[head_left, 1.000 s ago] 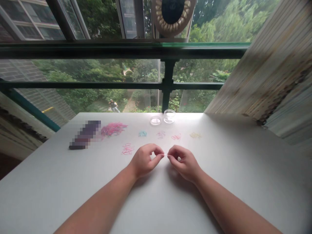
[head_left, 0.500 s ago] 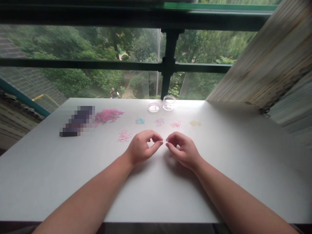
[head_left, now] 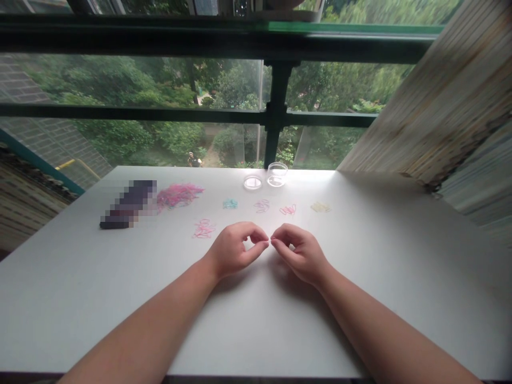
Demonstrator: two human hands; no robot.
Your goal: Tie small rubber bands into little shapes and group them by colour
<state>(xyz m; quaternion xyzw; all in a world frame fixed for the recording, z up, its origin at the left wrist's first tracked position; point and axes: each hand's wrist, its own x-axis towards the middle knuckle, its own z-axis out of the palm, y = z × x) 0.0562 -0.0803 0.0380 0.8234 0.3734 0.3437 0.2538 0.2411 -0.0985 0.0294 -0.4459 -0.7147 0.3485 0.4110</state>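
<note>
My left hand (head_left: pixel 239 246) and my right hand (head_left: pixel 298 249) meet fingertip to fingertip above the white table (head_left: pixel 240 330). Thumb and forefinger are pinched on each side; whatever sits between them is too small to make out. Just beyond my left hand lies a loose cluster of pink rubber bands (head_left: pixel 204 229). Farther back runs a row of small heaps: blue bands (head_left: pixel 230 204), pale purple bands (head_left: pixel 262 206), red-pink bands (head_left: pixel 288 209) and yellowish bands (head_left: pixel 320 207). A larger mixed pink pile (head_left: pixel 180 196) spreads at the left.
Near the table's back edge stand a clear round container (head_left: pixel 277 175) and a shallow clear lid (head_left: pixel 253 183). A dark blurred-out object (head_left: pixel 130 205) lies at the left. Behind the table is a window with a green frame (head_left: pixel 276 93), and a curtain (head_left: pixel 416 101) hangs at the right.
The camera view has tilted up slightly, so everything sits a little lower. My fingertips have come closer together; the heaps on the table have stayed put.
</note>
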